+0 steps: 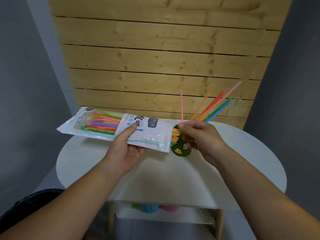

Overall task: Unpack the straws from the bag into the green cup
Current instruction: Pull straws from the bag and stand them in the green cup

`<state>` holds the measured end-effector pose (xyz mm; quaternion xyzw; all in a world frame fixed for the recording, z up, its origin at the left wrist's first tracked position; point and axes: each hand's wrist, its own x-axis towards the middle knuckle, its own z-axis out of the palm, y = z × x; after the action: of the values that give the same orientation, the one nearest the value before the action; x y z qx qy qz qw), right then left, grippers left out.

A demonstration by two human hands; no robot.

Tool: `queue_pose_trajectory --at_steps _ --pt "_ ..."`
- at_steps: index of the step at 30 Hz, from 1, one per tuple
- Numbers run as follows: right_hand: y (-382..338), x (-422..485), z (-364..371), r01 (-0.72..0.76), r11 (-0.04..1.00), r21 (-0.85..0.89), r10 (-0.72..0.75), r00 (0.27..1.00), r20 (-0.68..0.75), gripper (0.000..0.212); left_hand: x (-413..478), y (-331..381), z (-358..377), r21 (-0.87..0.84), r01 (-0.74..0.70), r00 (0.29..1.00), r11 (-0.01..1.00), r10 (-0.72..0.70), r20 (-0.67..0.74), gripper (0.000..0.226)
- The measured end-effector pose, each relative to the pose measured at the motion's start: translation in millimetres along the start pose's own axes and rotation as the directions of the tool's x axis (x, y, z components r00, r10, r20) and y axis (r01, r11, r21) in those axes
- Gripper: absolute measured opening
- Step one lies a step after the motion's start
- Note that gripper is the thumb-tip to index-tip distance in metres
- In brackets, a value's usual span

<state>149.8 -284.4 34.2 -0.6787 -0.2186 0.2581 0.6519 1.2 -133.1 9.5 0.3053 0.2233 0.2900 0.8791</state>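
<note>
The bag [107,125] hangs in the air just left of the cup [178,150], straw ends [174,135] poking across its front. More straws [216,108] fan up out of the cup. The left hand [126,149] grips the bag, thumb on top; right hand [202,137] pinches a thin pink straw [181,104] above the cup, hiding its right side. Round white table [173,175] under it, wood slats [155,58] behind.

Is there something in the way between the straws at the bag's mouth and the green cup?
Nothing visible. The right hand pinches straw ends sticking out of the bag, right beside the green cup. Straws already in the cup lean away to the right; its mouth is hidden behind the hand.
</note>
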Motion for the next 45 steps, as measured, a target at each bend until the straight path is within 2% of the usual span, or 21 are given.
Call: queue_pose_trajectory --at_steps 5,9,15,19,22,28,31,38,41,45 --pt "3.2 1.9 4.3 0.036 0.999 -0.02 -0.036 0.999 0.03 0.011 -0.5 -2.1 1.3 -0.004 0.012 1.0 1.0 -0.012 0.008 0.023" --pt "2.6 5.1 -4.7 0.055 0.997 0.049 -0.054 0.998 -0.018 0.011 -0.2 0.6 0.6 -0.032 0.001 1.0 0.999 -0.002 -0.012 0.021" --pt "3.6 7.0 -14.4 0.084 0.994 0.066 -0.08 0.995 -0.052 0.014 1.1 4.9 -2.1 -0.085 -0.012 0.999 0.996 0.008 -0.049 0.027" --pt "4.3 7.8 -17.7 0.051 0.973 0.223 -0.034 0.996 -0.078 0.015 0.9 7.2 -2.7 -0.106 -0.021 0.998 0.994 0.015 -0.061 0.026" --pt "7.8 4.7 -13.4 -0.001 0.947 0.32 0.02 0.998 -0.057 0.029 0.3 9.8 -2.3 -0.129 -0.034 0.998 0.991 0.026 -0.063 0.024" --pt "23.3 -2.6 19.2 -0.105 0.967 0.231 0.092 0.993 0.067 0.033 -1.1 10.7 -0.2 -0.152 -0.042 0.998 0.987 0.033 -0.059 0.023" --pt "20.7 1.5 33.4 -0.066 0.949 0.308 0.072 0.997 -0.008 0.031 -1.3 8.0 1.2 -0.142 -0.03 0.998 0.989 0.023 -0.05 0.023" --pt "8.0 5.0 43.8 0.005 0.834 0.552 0.07 0.991 -0.114 0.017 0.9 5.5 -1.9 -0.135 -0.024 0.999 0.991 0.018 -0.044 0.028" --pt "5.4 7.5 41.7 0.012 0.818 0.575 0.069 0.991 -0.119 0.018 1.8 4.6 -2.3 -0.137 -0.018 0.999 0.99 0.012 -0.05 0.027" --pt "7.1 10.0 38.5 0.04 0.85 0.525 0.033 0.991 -0.128 0.021 2.0 2.0 -1.2 -0.139 -0.011 0.998 0.99 0.004 -0.056 0.024"
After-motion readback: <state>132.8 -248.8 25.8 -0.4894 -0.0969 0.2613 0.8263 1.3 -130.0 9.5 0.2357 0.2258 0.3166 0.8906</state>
